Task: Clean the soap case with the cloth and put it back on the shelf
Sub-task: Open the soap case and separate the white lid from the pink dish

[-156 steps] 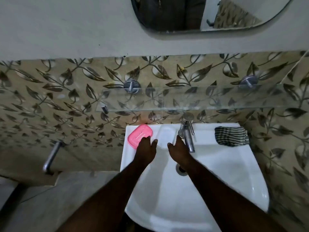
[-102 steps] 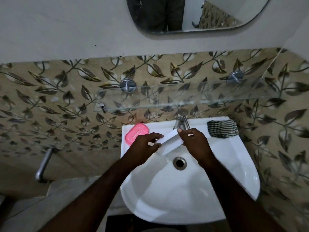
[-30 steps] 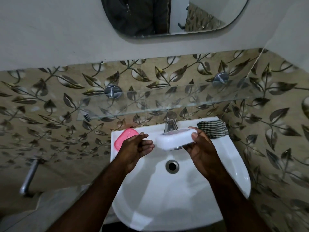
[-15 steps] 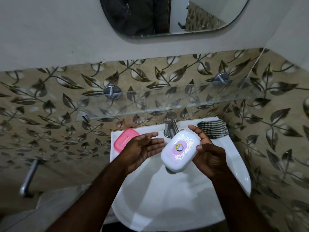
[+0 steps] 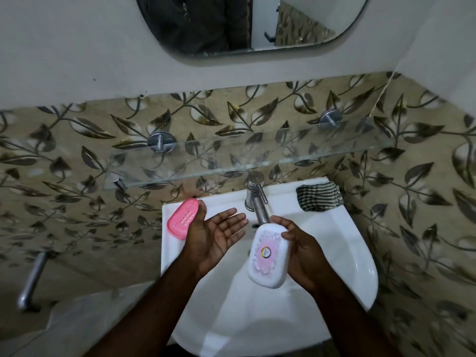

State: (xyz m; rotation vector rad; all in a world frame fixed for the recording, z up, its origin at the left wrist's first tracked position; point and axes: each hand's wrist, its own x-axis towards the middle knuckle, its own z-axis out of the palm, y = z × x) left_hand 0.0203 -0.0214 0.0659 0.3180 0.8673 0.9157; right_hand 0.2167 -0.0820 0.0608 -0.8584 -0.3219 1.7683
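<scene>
**Soap case in the right hand over the sink**

We held the white soap case (image 5: 268,256) in our right hand (image 5: 305,255). The fingers curled round its right edge and the thumb pressed near its top. The case was shut, and its lid, with a pink patterned label, faced up at us. It hung above the bowl of the white sink (image 5: 356,256), just in front of the spout of the metal tap (image 5: 258,205).

Our left hand (image 5: 213,237) was spread wide beside it, palm up, with straight fingers. It held nothing and did not touch the case. Its thumb lay close to a pink ridged piece (image 5: 183,218), which rested on the sink's rear left corner. We could not tell whether the two touched.

The striped cloth (image 5: 319,196) lay bunched on the rear right corner of the sink, well apart from both hands. Above the tap, the glass shelf (image 5: 231,161) ran along the leaf-patterned tiles on two round metal mounts. A mirror (image 5: 244,24) hung on the plain wall higher up, and a metal bar (image 5: 32,279) stuck out at the lower left.
</scene>
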